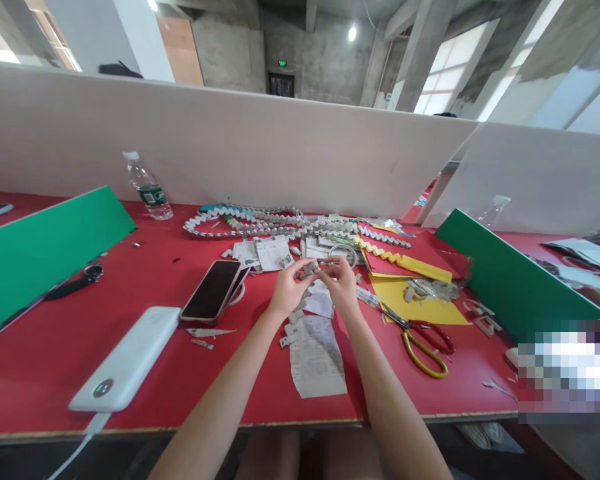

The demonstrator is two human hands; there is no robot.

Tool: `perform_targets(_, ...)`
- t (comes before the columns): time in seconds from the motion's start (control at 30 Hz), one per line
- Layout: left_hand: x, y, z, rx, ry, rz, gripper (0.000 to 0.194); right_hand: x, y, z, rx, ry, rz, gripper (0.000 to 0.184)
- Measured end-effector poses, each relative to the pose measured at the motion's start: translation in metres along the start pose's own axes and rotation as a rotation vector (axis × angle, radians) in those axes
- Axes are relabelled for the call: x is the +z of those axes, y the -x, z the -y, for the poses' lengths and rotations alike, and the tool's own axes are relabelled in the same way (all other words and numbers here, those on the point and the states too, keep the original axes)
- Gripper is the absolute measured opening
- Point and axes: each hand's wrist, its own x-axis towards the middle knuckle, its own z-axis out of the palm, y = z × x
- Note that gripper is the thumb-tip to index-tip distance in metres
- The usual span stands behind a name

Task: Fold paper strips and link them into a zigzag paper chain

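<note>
Between the fingertips of my left hand and my right hand is a small folded piece of printed paper. Both hands are closed in a pinch on it, above the middle of the table. Below them lies a torn printed paper sheet, with small folded paper pieces along its left edge. Behind my hands a long zigzag folded-paper chain loops across the table. Its yellow stretch runs to the right. Scissors with red and yellow handles lie right of my right hand.
On the red table at left are a phone, a white power bank and a water bottle. Green dividers stand on both sides. Yellow paper lies at right. A white partition closes the back.
</note>
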Motion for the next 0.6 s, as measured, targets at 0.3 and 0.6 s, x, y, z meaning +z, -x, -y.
perform_targets(0.3,-0.004,0.003,0.001,0.066,-0.232,-0.014,0.038,-0.004,-0.002,-0.005,-0.047,0.069,0.016,0.026)
perform_targets(0.6,-0.002,0.006,-0.002,0.068,-0.438,-0.011,0.037,-0.01,-0.004,-0.003,-0.042,0.144,0.05,0.021)
